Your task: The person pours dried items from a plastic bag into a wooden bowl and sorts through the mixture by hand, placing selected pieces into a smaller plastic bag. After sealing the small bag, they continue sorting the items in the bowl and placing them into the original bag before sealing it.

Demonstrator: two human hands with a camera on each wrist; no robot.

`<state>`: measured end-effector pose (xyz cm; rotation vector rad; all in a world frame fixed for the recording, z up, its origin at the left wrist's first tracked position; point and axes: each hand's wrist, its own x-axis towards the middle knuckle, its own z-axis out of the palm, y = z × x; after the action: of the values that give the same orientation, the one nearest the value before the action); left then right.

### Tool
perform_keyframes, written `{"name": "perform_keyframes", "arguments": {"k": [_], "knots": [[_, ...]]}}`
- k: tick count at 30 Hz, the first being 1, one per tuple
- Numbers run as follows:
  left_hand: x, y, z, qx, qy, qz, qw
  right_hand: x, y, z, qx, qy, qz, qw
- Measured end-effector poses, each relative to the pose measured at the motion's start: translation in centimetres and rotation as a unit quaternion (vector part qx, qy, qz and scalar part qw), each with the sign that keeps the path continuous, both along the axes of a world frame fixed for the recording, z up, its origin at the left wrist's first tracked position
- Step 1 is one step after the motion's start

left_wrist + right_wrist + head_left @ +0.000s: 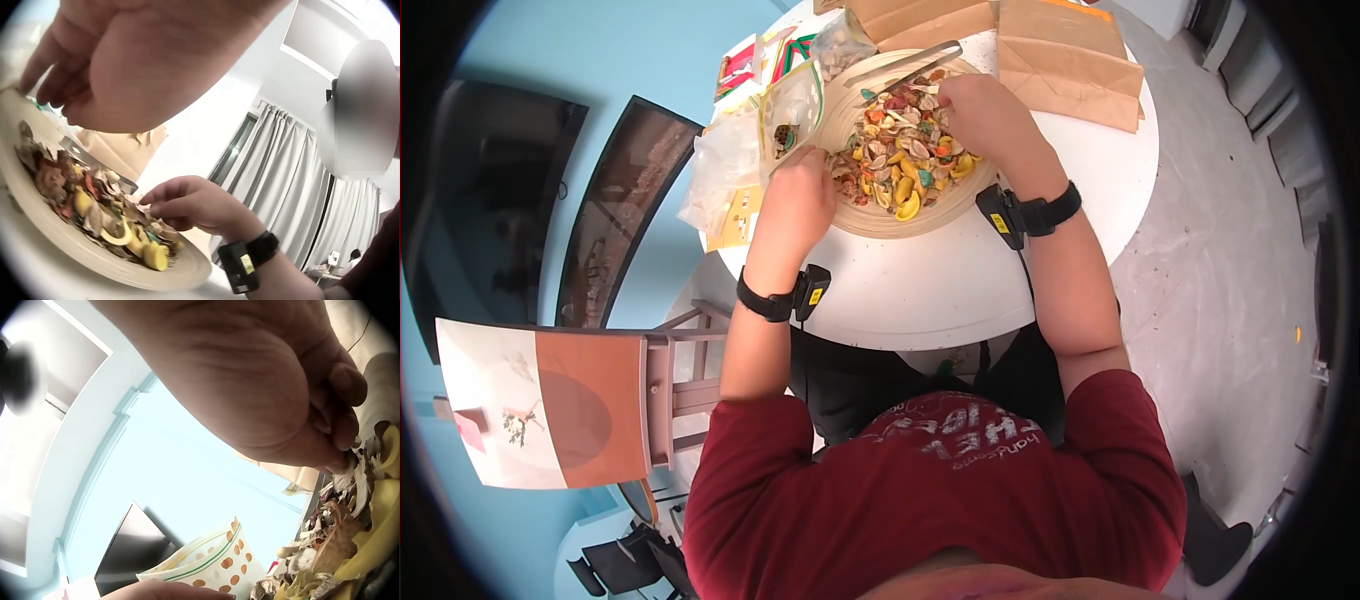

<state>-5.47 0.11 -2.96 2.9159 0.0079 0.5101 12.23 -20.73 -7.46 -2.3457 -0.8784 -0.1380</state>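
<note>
A round, pale wooden plate (870, 225) holds a heap of mixed dried flowers and peel (905, 165), with yellow, orange, brown and teal pieces. My right hand (990, 115) reaches into the heap's far right side. Its thumb and fingertips pinch a small pale dried piece (154, 212). At the plate's left rim is my left hand (798, 200), fingers bent downward, overlapping the lower edge of a clear zip bag (795, 100). I cannot tell whether its fingertips hold anything. In the right wrist view, the orange-spotted bag (225, 569) stands with its mouth open. Metal tongs (915, 70) lie across the plate's far side.
Brown paper bags (1065, 60) stand along the table's far side. Another clear bag (840, 48) with pale contents sits behind the plate. Crumpled clear plastic (720, 170) and a yellow printed packet (738, 220) lie at the left edge of the white table (920, 300).
</note>
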Motion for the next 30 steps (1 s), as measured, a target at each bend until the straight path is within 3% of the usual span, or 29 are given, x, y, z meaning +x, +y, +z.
{"name": "perform_keyframes", "arguments": {"k": [4, 7, 13, 16, 19, 22, 25, 30], "knots": [[1.0, 2.4, -1.9, 0.025, -0.035, 0.001, 0.999, 0.0, 0.0, 0.0, -0.004, 0.007, 0.0, 1.0], [1.8, 3.3, -2.2, 0.047, 0.112, 0.088, 0.989, 0.0, -0.1, 0.0, -0.004, -0.004, 0.002, 1.0], [3.3, 4.2, -2.6, 0.108, 0.038, -0.009, 0.993, -0.3, -0.3, 0.5, -0.005, 0.009, -0.003, 1.0], [3.4, 4.0, -2.3, 0.103, 0.058, 0.0, 0.993, -0.2, -0.2, 0.3, -0.005, 0.007, -0.004, 1.0], [3.2, 3.8, -2.2, 0.074, 0.067, 0.03, 0.995, -0.2, -0.2, 0.0, 0.016, -0.017, 0.0, 1.0], [3.1, 4.1, -2.1, -0.004, 0.009, 0.024, 1.0, 0.2, -0.1, -0.5, 0.019, -0.031, 0.009, 0.999], [2.9, 3.8, -1.5, -0.081, 0.008, 0.012, 0.997, -0.1, -0.1, 0.0, -0.004, 0.001, -0.001, 1.0], [3.1, 3.7, -1.5, -0.062, 0.067, 0.02, 0.996, -0.2, -0.1, 0.2, -0.001, -0.002, 0.001, 1.0]]}}
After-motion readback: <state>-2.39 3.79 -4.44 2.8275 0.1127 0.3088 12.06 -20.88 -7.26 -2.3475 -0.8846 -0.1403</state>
